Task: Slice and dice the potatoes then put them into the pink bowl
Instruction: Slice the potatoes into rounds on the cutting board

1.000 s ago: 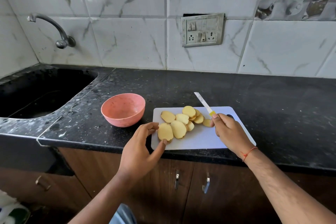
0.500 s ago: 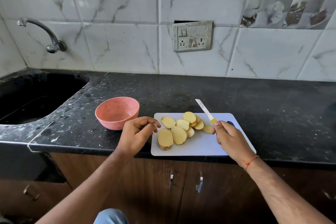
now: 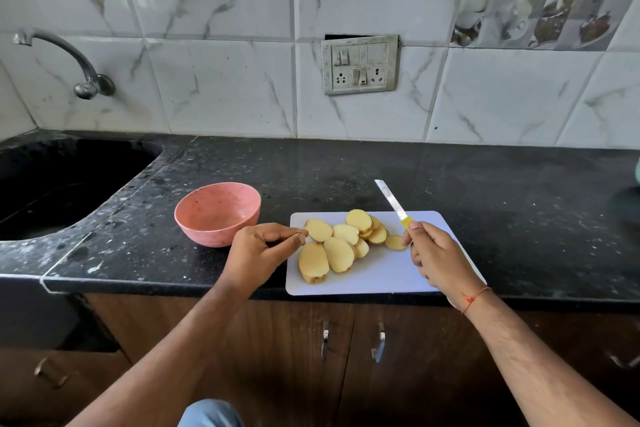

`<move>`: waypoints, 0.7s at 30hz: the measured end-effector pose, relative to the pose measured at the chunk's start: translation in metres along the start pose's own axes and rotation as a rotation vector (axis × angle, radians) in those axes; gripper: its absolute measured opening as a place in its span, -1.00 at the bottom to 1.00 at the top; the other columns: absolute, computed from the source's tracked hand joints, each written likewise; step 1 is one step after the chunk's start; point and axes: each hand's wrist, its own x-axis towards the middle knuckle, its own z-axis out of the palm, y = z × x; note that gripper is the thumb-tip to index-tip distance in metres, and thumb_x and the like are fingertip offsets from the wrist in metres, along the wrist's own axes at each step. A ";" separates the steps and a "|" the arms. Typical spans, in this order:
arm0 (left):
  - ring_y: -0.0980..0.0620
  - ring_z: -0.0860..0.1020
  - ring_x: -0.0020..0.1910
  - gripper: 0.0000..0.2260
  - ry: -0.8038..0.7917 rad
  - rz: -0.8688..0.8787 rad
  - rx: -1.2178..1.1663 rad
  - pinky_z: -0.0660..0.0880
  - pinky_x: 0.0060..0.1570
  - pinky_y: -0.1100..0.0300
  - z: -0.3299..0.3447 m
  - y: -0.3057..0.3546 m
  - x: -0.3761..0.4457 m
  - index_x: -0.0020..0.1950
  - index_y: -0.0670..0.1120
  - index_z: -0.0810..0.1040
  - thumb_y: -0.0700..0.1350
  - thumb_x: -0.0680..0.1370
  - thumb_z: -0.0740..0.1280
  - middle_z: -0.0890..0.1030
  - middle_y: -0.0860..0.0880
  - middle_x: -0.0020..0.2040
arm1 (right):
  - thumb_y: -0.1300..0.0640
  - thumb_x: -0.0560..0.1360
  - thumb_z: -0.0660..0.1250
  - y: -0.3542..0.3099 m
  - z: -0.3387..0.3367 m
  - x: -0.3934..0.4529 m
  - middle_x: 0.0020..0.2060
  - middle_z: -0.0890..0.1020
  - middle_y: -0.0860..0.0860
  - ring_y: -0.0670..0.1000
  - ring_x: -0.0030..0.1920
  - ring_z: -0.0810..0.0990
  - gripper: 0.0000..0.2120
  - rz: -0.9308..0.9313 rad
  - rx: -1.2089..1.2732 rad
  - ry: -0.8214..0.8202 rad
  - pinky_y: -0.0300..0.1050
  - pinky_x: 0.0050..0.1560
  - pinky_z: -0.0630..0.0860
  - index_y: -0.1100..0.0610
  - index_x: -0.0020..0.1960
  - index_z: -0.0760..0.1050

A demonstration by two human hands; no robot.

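Observation:
Several pale yellow potato slices (image 3: 341,243) lie overlapping on the white cutting board (image 3: 388,274). The pink bowl (image 3: 217,212) stands empty on the black counter, just left of the board. My left hand (image 3: 259,253) hovers at the board's left edge with its fingers curled. The thumb and index tips reach the edge of the leftmost potato slice (image 3: 318,229), which lies flat on the board. My right hand (image 3: 434,260) grips the yellow handle of a small knife (image 3: 393,202). Its blade points up and away, over the board's far edge.
A black sink (image 3: 52,184) with a wall tap (image 3: 79,69) lies to the left. The dark speckled counter (image 3: 519,201) runs right. A switch plate (image 3: 360,64) sits on the tiled wall. Cabinet doors with handles (image 3: 379,345) are below the counter edge.
My left hand rose from the board's front left corner, curled its fingers and moved up to the leftmost slice. My right hand and the knife stayed in place. The camera tilted up.

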 end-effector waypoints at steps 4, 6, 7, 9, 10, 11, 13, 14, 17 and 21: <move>0.13 0.74 -0.01 -0.90 0.010 -0.018 -0.014 0.67 -0.02 0.20 0.001 0.001 -0.001 0.02 -0.03 0.81 -0.20 0.56 0.55 0.78 0.13 -0.04 | -0.04 0.74 0.13 -0.004 -0.001 -0.002 -0.43 0.29 0.00 -0.11 -0.52 0.18 -0.60 0.029 0.013 -0.005 -0.28 -0.55 0.15 0.14 -0.15 0.52; 0.10 0.74 -0.06 -0.93 0.039 -0.027 -0.025 0.67 -0.04 0.18 0.002 0.002 -0.002 -0.04 -0.05 0.81 -0.20 0.52 0.59 0.78 0.09 -0.09 | -0.05 0.74 0.13 -0.005 -0.001 -0.002 -0.43 0.29 -0.01 -0.10 -0.51 0.17 -0.60 0.045 0.022 -0.009 -0.26 -0.55 0.13 0.13 -0.14 0.52; 0.09 0.74 -0.09 -0.95 0.044 -0.029 -0.036 0.67 -0.06 0.18 0.003 0.003 -0.002 -0.07 -0.06 0.80 -0.19 0.50 0.60 0.78 0.07 -0.11 | -0.06 0.74 0.13 -0.006 -0.001 -0.003 -0.43 0.29 -0.02 -0.10 -0.51 0.17 -0.60 0.051 0.031 -0.012 -0.27 -0.54 0.13 0.12 -0.14 0.52; 0.07 0.74 -0.12 -0.94 0.039 -0.031 -0.074 0.65 -0.11 0.23 0.004 0.003 -0.003 -0.11 -0.09 0.79 -0.16 0.47 0.62 0.77 0.03 -0.14 | -0.06 0.74 0.12 -0.007 -0.002 -0.003 -0.43 0.29 -0.02 -0.10 -0.52 0.16 -0.60 0.057 0.044 -0.017 -0.28 -0.54 0.12 0.12 -0.14 0.51; 0.09 0.73 -0.12 -0.94 0.033 -0.032 -0.087 0.63 -0.12 0.28 0.004 0.003 -0.002 -0.11 -0.09 0.79 -0.14 0.48 0.61 0.77 0.03 -0.14 | -0.06 0.74 0.12 -0.007 -0.003 -0.003 -0.43 0.29 -0.02 -0.09 -0.51 0.16 -0.60 0.059 0.046 -0.020 -0.28 -0.54 0.12 0.12 -0.13 0.51; 0.13 0.72 -0.11 -0.96 0.028 -0.026 -0.081 0.60 -0.12 0.31 0.003 0.003 -0.002 -0.10 -0.07 0.78 -0.12 0.51 0.58 0.77 0.05 -0.12 | -0.07 0.74 0.12 -0.007 -0.003 -0.003 -0.43 0.29 -0.02 -0.09 -0.51 0.16 -0.60 0.060 0.047 -0.022 -0.27 -0.54 0.12 0.12 -0.13 0.52; 0.19 0.71 -0.02 -0.90 -0.001 0.015 -0.025 0.57 -0.04 0.35 0.002 0.001 0.000 0.02 -0.02 0.78 -0.08 0.62 0.46 0.77 0.11 -0.02 | -0.08 0.74 0.12 -0.007 -0.003 -0.003 -0.43 0.30 -0.02 -0.10 -0.51 0.16 -0.60 0.062 0.050 -0.025 -0.27 -0.55 0.12 0.13 -0.12 0.52; 0.21 0.69 0.07 -0.83 -0.038 0.033 -0.007 0.55 0.04 0.36 0.002 0.000 0.001 0.12 0.00 0.77 -0.04 0.67 0.38 0.76 0.16 0.08 | -0.08 0.74 0.13 -0.007 -0.003 -0.003 -0.42 0.30 -0.02 -0.10 -0.51 0.16 -0.60 0.064 0.053 -0.025 -0.27 -0.55 0.12 0.12 -0.12 0.53; 0.15 0.61 0.26 -0.67 -0.197 -0.004 0.036 0.49 0.20 0.33 0.002 -0.003 0.004 0.44 0.10 0.60 0.13 0.72 0.28 0.64 0.25 0.33 | -0.09 0.74 0.13 -0.007 -0.004 -0.003 -0.43 0.30 -0.03 -0.09 -0.50 0.16 -0.60 0.067 0.063 -0.028 -0.27 -0.54 0.12 0.12 -0.12 0.53; 0.19 0.46 0.32 -0.06 -0.379 0.100 0.401 0.37 0.32 0.33 0.003 -0.013 0.005 0.66 0.15 0.29 0.45 0.38 0.51 0.49 0.33 0.36 | -0.08 0.74 0.13 -0.008 -0.004 -0.003 -0.43 0.30 -0.02 -0.10 -0.51 0.17 -0.60 0.066 0.069 -0.031 -0.27 -0.55 0.13 0.13 -0.11 0.53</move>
